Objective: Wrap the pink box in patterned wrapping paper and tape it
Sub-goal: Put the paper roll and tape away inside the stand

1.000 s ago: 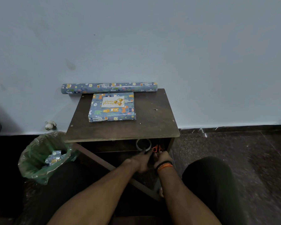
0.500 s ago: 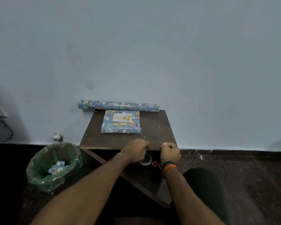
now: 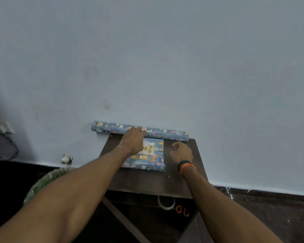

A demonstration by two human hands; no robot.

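Both hands are up over the tabletop right now. Left hand (image 3: 132,140) is stretched forward, fingers laid out fairly straight and close together, tips resting on the roll of wrapping paper (image 3: 165,133) — back of the hand covers the far left corner of the wrapped box (image 3: 147,157). Right hand (image 3: 182,151) sits just right of the box with fingers curled into a loose fist, nothing visible inside it; can't tell if it touches the wood.

Box is already fully covered: blue paper with little cartoon animals in orange, white and yellow, slightly glossy, flat rectangular shape with crisp edges. A pale card with gold balloons sits on its top face. No pink showing anywhere. It lies flat on the far half of the small dark brown table (image 3: 182,181), just in front of the roll, which lies along the wall at the table's back edge — same print, long tube.

Right wrist has black and orange bands (image 3: 185,166). Below the tabletop, a tape roll (image 3: 166,202) and orange scissor handles (image 3: 182,210) sit on a lower shelf. Green-lined bin (image 3: 47,181) at left.
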